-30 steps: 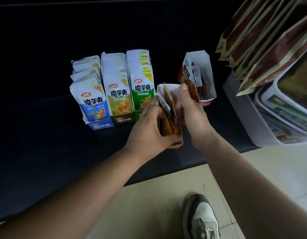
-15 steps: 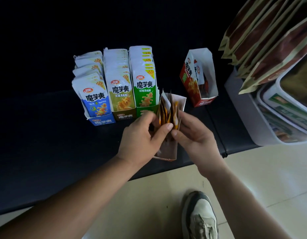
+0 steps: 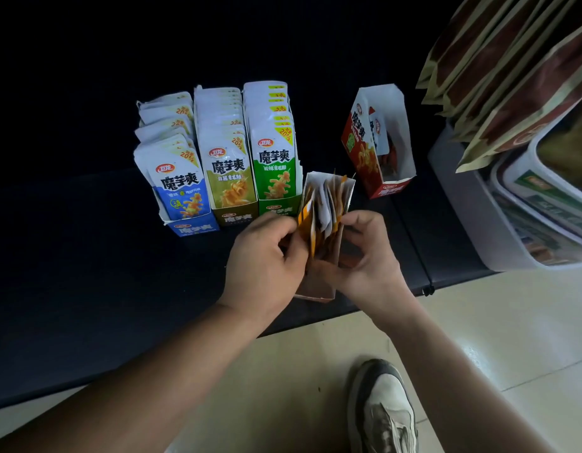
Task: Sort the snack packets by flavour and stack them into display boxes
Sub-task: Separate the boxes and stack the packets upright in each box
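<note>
An orange display box (image 3: 319, 282) stands near the front edge of the dark surface, with several orange snack packets (image 3: 325, 212) upright in it. My left hand (image 3: 266, 266) grips the packets and box from the left. My right hand (image 3: 368, 253) holds the box's right side, thumb and fingers curled round it. Behind stand three full boxes in a row: blue (image 3: 181, 188), olive (image 3: 229, 178) and green (image 3: 274, 171). A red box (image 3: 381, 148) sits apart to the right, holding only a few packets.
A grey bin (image 3: 472, 217) with large packaged goods stands at the right. Brown bags (image 3: 518, 70) hang over it at the top right. Beige floor tiles and my shoe (image 3: 381, 410) lie below the surface's front edge.
The orange box has come nearer to the surface's front edge. My right hand has dropped from the packets' tops to the box's right side. The left hand stays on the packets.
</note>
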The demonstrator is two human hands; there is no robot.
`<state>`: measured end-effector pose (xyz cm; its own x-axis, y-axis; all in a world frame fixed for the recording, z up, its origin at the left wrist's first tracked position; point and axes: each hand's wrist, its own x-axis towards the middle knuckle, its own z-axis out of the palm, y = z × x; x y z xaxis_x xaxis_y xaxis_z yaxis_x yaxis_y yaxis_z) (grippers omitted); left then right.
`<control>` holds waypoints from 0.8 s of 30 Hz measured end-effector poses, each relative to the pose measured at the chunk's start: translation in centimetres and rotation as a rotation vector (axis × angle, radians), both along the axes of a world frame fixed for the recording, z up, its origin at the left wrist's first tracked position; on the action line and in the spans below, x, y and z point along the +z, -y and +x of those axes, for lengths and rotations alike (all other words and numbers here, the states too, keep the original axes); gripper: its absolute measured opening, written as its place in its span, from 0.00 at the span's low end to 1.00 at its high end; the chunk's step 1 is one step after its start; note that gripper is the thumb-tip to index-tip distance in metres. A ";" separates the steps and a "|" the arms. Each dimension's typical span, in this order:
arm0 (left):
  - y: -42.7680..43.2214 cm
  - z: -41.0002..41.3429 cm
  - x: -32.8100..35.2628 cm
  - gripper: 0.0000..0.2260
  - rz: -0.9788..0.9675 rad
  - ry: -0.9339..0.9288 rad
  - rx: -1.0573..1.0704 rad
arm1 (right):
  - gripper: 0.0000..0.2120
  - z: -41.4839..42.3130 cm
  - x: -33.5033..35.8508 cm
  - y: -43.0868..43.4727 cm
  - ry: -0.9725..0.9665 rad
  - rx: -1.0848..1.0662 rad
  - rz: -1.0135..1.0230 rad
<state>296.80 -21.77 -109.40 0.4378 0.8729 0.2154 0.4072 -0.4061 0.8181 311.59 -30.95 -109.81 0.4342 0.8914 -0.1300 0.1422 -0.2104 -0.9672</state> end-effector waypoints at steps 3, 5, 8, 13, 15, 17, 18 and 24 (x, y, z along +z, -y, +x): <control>-0.1 0.1 0.5 0.07 -0.108 0.041 -0.031 | 0.31 -0.1 -0.2 -0.2 0.023 -0.105 0.002; -0.3 -0.4 1.1 0.08 -0.278 0.125 -0.050 | 0.27 0.0 -0.5 -0.4 0.026 -0.153 0.007; -1.1 -1.3 1.7 0.08 -0.364 0.142 -0.089 | 0.19 0.0 -0.8 -0.7 0.026 -0.177 0.019; -1.7 -1.7 1.5 0.06 -0.454 0.172 -0.050 | 0.27 0.0 -0.3 -0.3 0.047 0.004 0.008; -1.5 -1.7 1.6 0.05 -0.469 0.178 -0.051 | 0.36 0.3 -0.3 0.2 0.056 0.120 -0.029; -1.5 -1.7 1.5 0.04 -0.477 0.185 -0.060 | 0.42 0.6 -0.3 0.3 0.070 0.131 -0.059; -1.5 -1.6 1.5 0.04 -0.481 0.186 -0.067 | 0.44 0.8 -0.4 0.3 0.079 0.120 -0.066; -1.9 -0.7 1.9 0.03 -0.597 0.238 -0.030 | 0.50 0.8 -0.8 0.1 0.221 0.188 -0.058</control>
<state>296.08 -19.90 -107.52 0.4636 0.8610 -0.2091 0.1818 0.1386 0.9735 312.36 -31.05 -110.64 0.2860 0.9526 -0.1038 0.3900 -0.2146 -0.8955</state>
